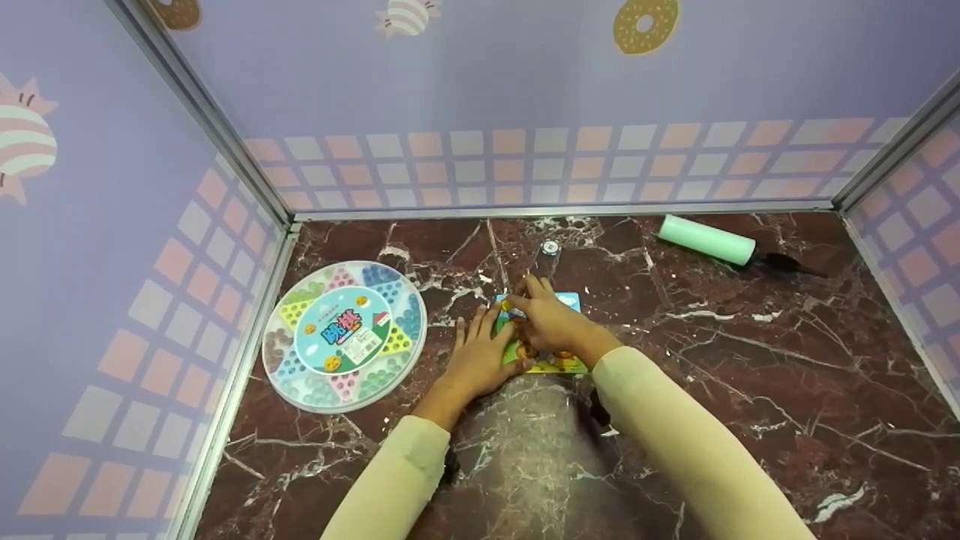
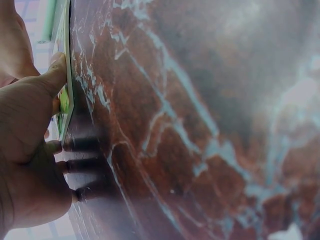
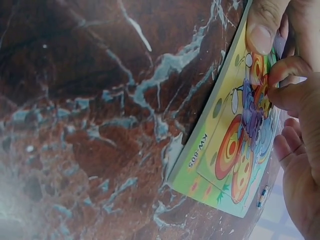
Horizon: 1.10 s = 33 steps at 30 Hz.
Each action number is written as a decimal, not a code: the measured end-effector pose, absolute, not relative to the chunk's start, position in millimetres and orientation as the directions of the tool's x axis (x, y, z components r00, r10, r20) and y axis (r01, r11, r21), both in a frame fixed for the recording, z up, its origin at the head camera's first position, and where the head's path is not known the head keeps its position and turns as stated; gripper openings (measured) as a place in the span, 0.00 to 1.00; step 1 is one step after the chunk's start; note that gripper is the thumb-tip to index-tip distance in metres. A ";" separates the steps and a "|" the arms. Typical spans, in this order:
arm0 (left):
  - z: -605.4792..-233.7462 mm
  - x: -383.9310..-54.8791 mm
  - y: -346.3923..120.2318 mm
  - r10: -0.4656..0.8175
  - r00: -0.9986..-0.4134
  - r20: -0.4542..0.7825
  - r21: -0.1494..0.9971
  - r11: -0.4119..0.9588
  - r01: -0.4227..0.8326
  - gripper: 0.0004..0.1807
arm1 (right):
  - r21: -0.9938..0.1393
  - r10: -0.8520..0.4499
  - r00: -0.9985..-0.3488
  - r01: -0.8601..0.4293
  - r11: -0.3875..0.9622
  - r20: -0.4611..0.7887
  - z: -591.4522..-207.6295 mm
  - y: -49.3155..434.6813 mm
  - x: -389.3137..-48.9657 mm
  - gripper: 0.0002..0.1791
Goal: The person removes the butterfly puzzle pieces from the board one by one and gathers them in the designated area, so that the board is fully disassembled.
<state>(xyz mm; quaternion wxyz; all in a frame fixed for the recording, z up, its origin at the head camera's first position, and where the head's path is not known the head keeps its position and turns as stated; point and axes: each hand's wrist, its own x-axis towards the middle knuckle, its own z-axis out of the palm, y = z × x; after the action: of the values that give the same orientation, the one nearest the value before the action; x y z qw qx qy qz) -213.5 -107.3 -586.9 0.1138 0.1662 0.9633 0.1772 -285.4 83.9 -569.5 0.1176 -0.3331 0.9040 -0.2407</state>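
Touching a picture board (image 3: 232, 140), hands (image 1: 480, 356) (image 1: 551, 319) lie near a case (image 1: 343, 330) (marbles (image 1: 382, 380) inside).

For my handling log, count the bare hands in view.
2: the beige-sleeved left hand at the left side of the thin, rectangular, multicoloured cartoon board, and the beige-sleeved right hand over that board. No others show.

Both sleeves (image 1: 694, 442) are long, plain and pale cream.
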 end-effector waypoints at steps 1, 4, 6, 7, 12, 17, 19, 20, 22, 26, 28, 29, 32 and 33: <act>-587.1 -213.7 -107.3 0.360 -0.918 -0.163 0.383 0.881 0.277 0.46 | -0.509 -0.665 -0.746 -0.557 0.656 -0.041 -569.9 84.4 -285.6 0.28; -587.7 -213.8 -107.0 0.358 -0.917 -0.174 0.393 0.879 0.268 0.45 | -0.499 -0.682 -0.731 -0.586 0.639 -0.015 -571.2 85.5 -286.1 0.24; -588.3 -213.7 -107.1 0.357 -0.917 -0.177 0.401 0.877 0.264 0.44 | -0.486 -0.689 -0.725 -0.603 0.632 0.003 -571.5 85.5 -286.2 0.22; -588.4 -213.7 -107.1 0.357 -0.917 -0.177 0.404 0.876 0.263 0.44 | -0.480 -0.691 -0.723 -0.609 0.632 0.008 -571.5 85.3 -286.2 0.20; -588.0 -213.3 -108.2 0.363 -0.917 -0.167 0.406 0.873 0.271 0.44 | -0.449 -0.673 -0.740 -0.596 0.666 -0.016 -569.2 82.2 -286.1 0.17; -589.3 -213.4 -109.5 0.372 -0.915 -0.155 0.412 0.866 0.283 0.45 | -0.405 -0.639 -0.767 -0.566 0.718 -0.060 -566.8 77.3 -286.3 0.15; -590.6 -213.5 -110.1 0.377 -0.914 -0.154 0.421 0.861 0.284 0.45 | -0.394 -0.627 -0.776 -0.555 0.732 -0.071 -566.6 75.7 -286.5 0.15; -591.1 -213.3 -110.5 0.379 -0.913 -0.154 0.426 0.859 0.285 0.45 | -0.391 -0.621 -0.780 -0.549 0.738 -0.077 -566.8 74.9 -286.7 0.15; -591.3 -212.7 -111.1 0.383 -0.911 -0.149 0.445 0.849 0.285 0.45 | -0.388 -0.611 -0.787 -0.538 0.748 -0.088 -566.7 73.6 -287.0 0.15; -597.4 -213.5 -112.6 0.388 -0.914 -0.115 0.471 0.832 0.294 0.46 | -0.375 -0.597 -0.797 -0.527 0.763 -0.095 -566.5 72.1 -287.8 0.16; -599.7 -214.3 -112.8 0.390 -0.916 -0.098 0.475 0.827 0.301 0.47 | -0.379 -0.591 -0.801 -0.520 0.766 -0.095 -566.1 72.1 -287.9 0.16; -599.6 -214.3 -112.8 0.390 -0.916 -0.098 0.475 0.827 0.302 0.48 | -0.383 -0.590 -0.802 -0.518 0.765 -0.095 -566.1 72.4 -287.9 0.17; -592.3 -212.8 -112.1 0.389 -0.913 -0.119 0.460 0.837 0.297 0.46 | -0.404 -0.595 -0.800 -0.519 0.753 -0.082 -565.7 73.7 -287.9 0.18; -592.2 -213.0 -112.1 0.388 -0.914 -0.121 0.456 0.839 0.296 0.45 | -0.409 -0.596 -0.799 -0.521 0.749 -0.074 -565.5 74.3 -287.9 0.18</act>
<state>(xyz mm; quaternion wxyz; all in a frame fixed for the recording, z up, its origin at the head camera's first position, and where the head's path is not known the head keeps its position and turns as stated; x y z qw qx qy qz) -213.0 -112.1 -592.2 0.1045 0.1794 0.9533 0.2195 -287.9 74.3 -565.5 0.1005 -0.3005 0.9297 -0.1876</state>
